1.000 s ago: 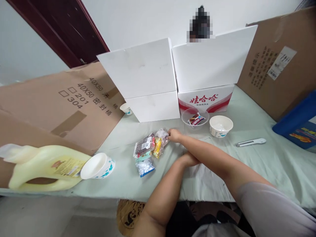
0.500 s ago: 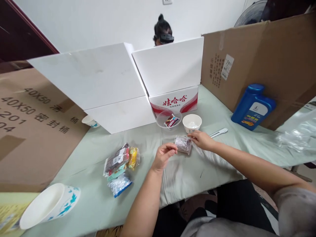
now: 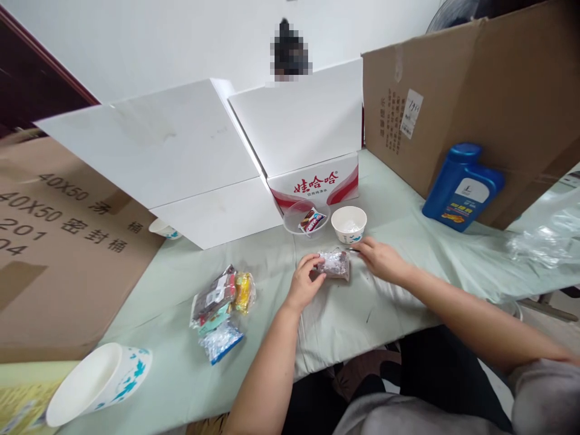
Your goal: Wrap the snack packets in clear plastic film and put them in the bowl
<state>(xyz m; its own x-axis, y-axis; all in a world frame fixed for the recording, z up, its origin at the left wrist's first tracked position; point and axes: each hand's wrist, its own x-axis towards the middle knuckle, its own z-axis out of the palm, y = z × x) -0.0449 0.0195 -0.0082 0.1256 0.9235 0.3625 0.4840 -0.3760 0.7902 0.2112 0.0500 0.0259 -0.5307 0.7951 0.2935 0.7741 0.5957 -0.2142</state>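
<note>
Broadly, a counter [image 3: 357, 326] under pale green cloth carries everything, with a brown carton [image 3: 58, 284] at the left and another carton [image 3: 471, 103] at the right. White boxes [image 3: 154, 148] stand along the back. Before the right carton is a blue jug [image 3: 464, 190]. A large-looking paper bowl [image 3: 124, 380] sits front left; a second paper cup [image 3: 341, 234] stands just beside a clear bowl [image 3: 289, 226] near the middle. Below these, the left hand [image 3: 307, 282] has its thumb and fingers closed on the left end of a shiny clear packet [image 3: 334, 264], which lies on the counter. Just right of it, the right hand [image 3: 380, 260] pinches a thin, dark-tipped tool [image 3: 353, 249], mostly hidden. Loose packets [image 3: 217, 308] are heaped to the left; one small snack [image 3: 312, 221] lies inside the clear bowl.
</note>
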